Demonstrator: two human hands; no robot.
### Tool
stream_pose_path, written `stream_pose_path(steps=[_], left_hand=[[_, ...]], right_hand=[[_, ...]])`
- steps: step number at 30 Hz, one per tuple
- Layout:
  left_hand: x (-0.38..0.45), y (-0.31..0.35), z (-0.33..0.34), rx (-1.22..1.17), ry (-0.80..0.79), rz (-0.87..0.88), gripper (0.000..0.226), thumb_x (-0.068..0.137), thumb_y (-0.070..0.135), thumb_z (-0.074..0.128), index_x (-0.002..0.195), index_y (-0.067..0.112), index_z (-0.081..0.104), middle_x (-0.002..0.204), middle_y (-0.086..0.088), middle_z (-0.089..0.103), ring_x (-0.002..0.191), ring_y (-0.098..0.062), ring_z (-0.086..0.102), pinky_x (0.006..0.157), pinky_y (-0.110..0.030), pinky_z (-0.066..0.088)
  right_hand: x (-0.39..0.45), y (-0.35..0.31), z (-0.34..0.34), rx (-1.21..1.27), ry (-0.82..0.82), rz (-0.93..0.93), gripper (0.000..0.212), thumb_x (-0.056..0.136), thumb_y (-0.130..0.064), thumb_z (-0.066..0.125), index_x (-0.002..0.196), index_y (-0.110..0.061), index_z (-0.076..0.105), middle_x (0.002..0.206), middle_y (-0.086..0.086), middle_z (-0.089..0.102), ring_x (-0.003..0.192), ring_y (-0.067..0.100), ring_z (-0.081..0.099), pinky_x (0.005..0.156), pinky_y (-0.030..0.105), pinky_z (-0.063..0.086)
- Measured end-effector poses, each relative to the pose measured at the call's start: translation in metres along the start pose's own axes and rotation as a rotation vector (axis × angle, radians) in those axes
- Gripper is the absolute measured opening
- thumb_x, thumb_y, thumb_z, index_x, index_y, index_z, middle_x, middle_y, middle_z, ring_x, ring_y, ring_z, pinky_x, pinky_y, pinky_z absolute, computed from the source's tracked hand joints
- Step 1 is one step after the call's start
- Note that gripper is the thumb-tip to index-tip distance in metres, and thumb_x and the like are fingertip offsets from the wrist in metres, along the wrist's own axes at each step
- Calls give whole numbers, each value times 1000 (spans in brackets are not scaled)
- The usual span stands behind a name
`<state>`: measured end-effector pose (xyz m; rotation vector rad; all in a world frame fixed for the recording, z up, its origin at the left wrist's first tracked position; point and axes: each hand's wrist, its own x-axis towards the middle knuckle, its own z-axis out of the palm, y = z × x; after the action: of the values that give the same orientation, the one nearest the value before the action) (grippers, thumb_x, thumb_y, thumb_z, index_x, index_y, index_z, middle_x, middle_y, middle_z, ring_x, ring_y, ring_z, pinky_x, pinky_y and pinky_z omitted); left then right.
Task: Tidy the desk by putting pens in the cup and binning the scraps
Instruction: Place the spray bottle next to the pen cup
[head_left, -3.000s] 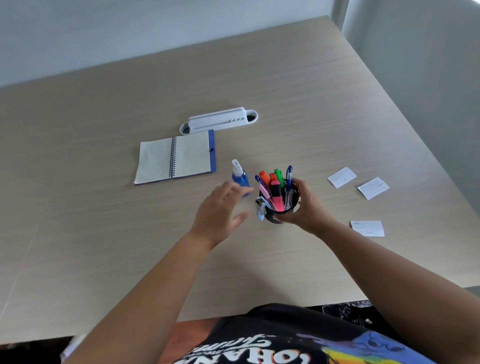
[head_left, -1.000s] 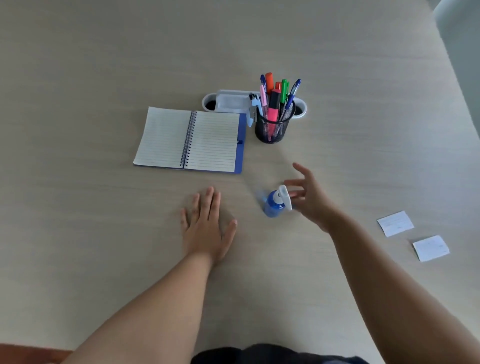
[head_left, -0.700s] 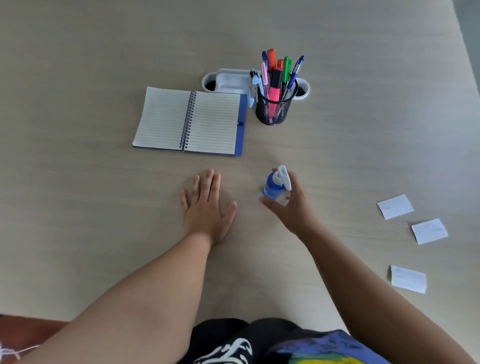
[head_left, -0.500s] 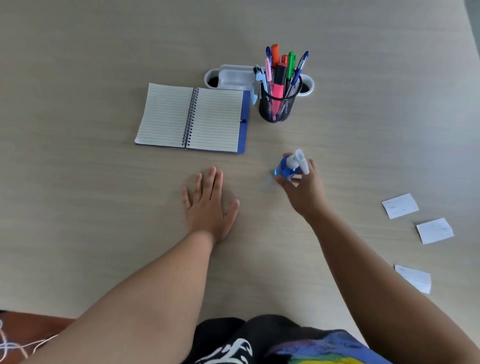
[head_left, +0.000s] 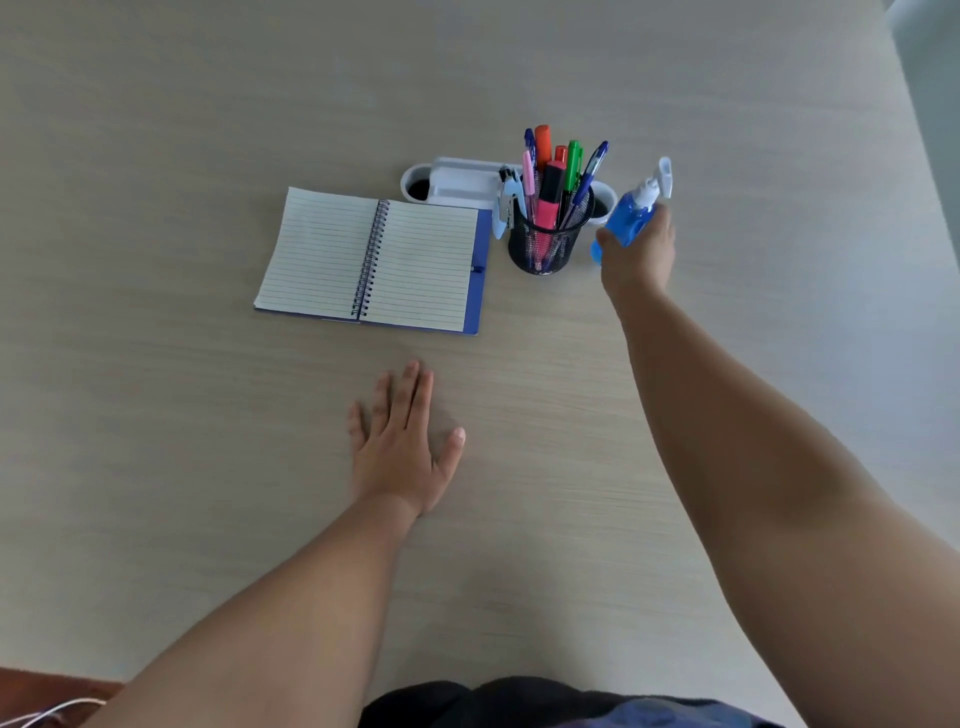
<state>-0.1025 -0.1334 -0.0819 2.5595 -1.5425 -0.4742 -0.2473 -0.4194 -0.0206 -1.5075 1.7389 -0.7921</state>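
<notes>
My right hand (head_left: 638, 254), clamped on the blue spray bottle (head_left: 629, 218), has carried it up beside the mesh cup (head_left: 549, 244) where the pens (head_left: 551, 176) already stand (left hand (head_left: 402, 447) flat, fingers apart, holding nothing), so binning scraps remains.

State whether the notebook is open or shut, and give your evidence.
Open: the notebook lies flat, two lined pages showing either side of its spiral binding.
</notes>
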Motion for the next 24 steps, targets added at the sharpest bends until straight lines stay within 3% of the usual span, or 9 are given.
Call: stream_pose_path(steps=[7,12,14,19,22,24], left_hand=[[0,0,1,22,5,-1,78,88,63,28,151,31,-5,162,14,-6,149,-18,-6,119,-51,-2],[-1,0,1,5,9,3,78,87,63,28,151,32,-5,162,14,-5,149,-18,-4,119,-52,0],[0,0,1,17,6,1,78,87,63,26,150,32,-6,162,14,-6,149,-18,-4,119,-52,0],[2,-1,2,57,-24,13,77,87,64,18,151,28,-2,162,9,-7,149,-22,-5,117,-56,1],[2,1,3,81,-18,81,74,88,57,17,152,21,10,163,2,2,148,-33,2,113,-65,8],[1,13,3,42,-17,172,67,88,47,19,150,22,25,161,-2,15,146,-35,12,111,-66,14]], right_hand=[[2,5,14,-64,-21,-37,52,89,-19,63,134,-10,41,135,9,46,120,27,49,98,37,44],[-9,5,6,31,-35,33,71,84,-19,70,144,-17,33,142,7,39,122,19,48,99,32,44],[-23,11,-5,42,-54,72,75,84,-19,71,146,-22,30,146,5,33,120,16,47,92,27,45],[-74,47,-60,-36,-23,79,45,85,-15,65,127,-24,55,135,4,42,96,11,50,74,12,36],[-108,84,-106,16,67,161,34,82,-21,63,115,-29,63,125,1,53,103,12,55,84,29,46],[-131,110,-137,12,138,208,31,80,-22,62,109,-33,65,121,-1,57,106,12,55,83,31,47]])
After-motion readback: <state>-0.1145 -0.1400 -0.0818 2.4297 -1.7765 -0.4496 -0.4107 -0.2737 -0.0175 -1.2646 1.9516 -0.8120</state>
